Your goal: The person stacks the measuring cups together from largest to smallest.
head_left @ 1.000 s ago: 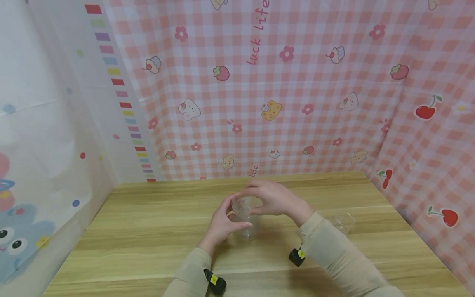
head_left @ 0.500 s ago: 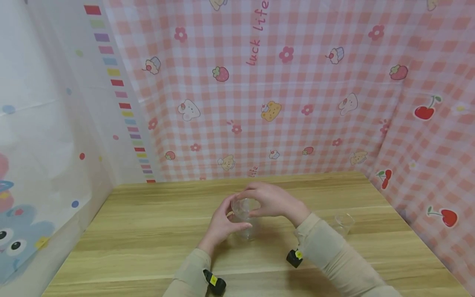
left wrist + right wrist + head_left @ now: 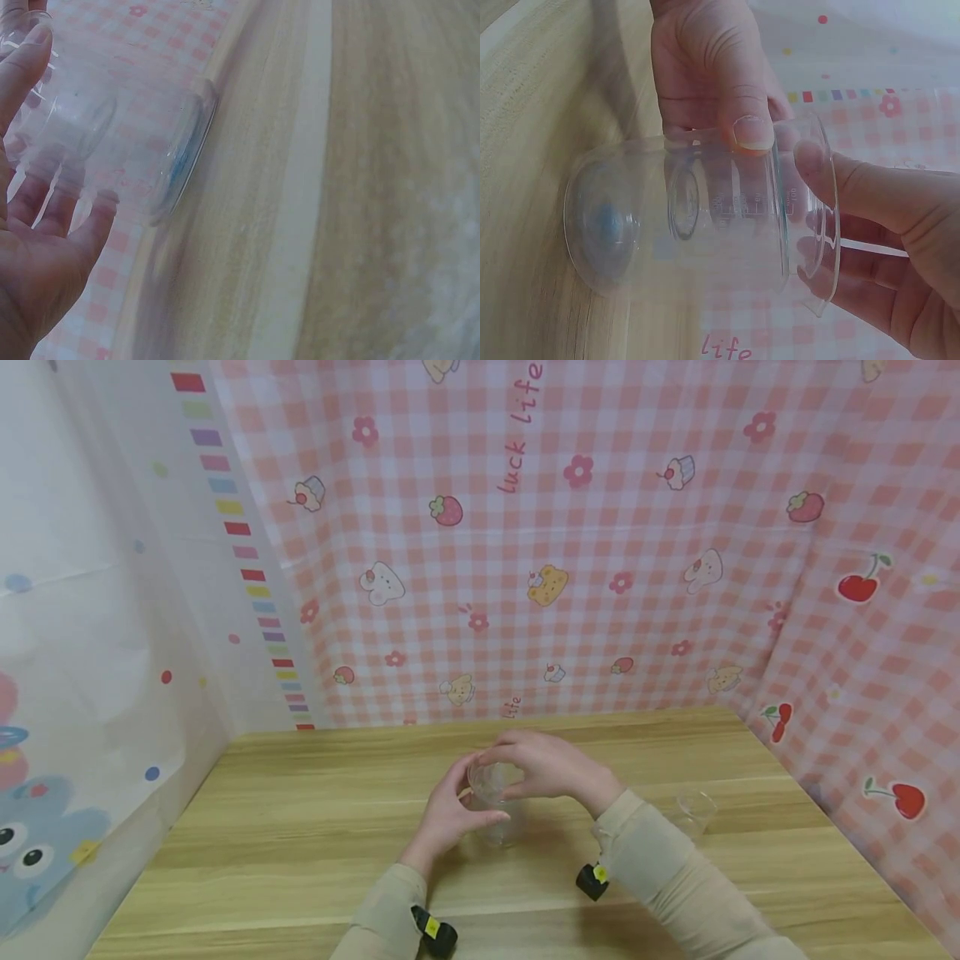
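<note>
A large clear glass beaker (image 3: 502,833) stands upright on the wooden table, fogged or hazy in its lower part. Around its upper wall curl the thumb and fingers of my left hand (image 3: 444,817). A smaller clear beaker (image 3: 739,214) with white measuring marks sits partly inside the large one, its rim above the large rim. My right hand (image 3: 555,766) grips the small beaker near its rim from above and the right. In the left wrist view, the large beaker's base (image 3: 184,161) meets the table, and my left fingers lie along the glass.
Another small clear beaker (image 3: 696,810) stands to the right, close to my right sleeve (image 3: 660,847). The wooden table (image 3: 300,843) meets a pink checked cloth (image 3: 465,560) at the back. Cloth also hangs at both sides.
My right hand and forearm have shifted very slightly left and down with the small beaker. The left hand and the large beaker stay in place.
</note>
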{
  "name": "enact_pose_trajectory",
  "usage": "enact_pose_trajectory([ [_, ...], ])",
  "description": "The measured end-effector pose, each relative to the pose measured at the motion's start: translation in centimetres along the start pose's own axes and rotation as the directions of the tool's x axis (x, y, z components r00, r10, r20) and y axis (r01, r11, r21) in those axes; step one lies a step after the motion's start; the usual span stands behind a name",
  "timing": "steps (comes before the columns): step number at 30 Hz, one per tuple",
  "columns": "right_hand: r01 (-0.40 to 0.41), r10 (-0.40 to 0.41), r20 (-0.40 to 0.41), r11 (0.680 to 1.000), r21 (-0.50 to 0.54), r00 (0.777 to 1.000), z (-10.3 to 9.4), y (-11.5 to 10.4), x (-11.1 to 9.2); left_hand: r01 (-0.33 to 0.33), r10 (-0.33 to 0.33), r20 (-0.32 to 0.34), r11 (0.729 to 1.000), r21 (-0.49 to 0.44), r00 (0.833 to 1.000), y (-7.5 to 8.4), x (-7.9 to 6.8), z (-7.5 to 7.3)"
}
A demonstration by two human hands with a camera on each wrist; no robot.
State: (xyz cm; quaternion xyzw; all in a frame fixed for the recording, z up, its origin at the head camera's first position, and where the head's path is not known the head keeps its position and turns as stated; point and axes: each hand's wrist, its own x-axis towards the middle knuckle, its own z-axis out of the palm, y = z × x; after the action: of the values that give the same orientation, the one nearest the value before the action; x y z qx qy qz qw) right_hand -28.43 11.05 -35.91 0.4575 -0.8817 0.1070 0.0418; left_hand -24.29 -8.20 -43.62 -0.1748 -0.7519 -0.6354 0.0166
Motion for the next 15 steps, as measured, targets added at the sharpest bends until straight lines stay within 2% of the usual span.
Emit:
enact_pose_trajectory([
  [9,-0.009,0.007,0.027,0.999,0.045,1.0,0.0,-0.3,0.2,-0.007,0.007,0.009,1.0,0.0,1.0,-0.2,0.0,-0.1],
  [15,-0.01,0.008,0.041,0.999,0.046,0.999,0.1,-0.2,0.4,-0.001,0.001,-0.006,1.0,0.009,1.0,-2.7,0.9,0.0],
])
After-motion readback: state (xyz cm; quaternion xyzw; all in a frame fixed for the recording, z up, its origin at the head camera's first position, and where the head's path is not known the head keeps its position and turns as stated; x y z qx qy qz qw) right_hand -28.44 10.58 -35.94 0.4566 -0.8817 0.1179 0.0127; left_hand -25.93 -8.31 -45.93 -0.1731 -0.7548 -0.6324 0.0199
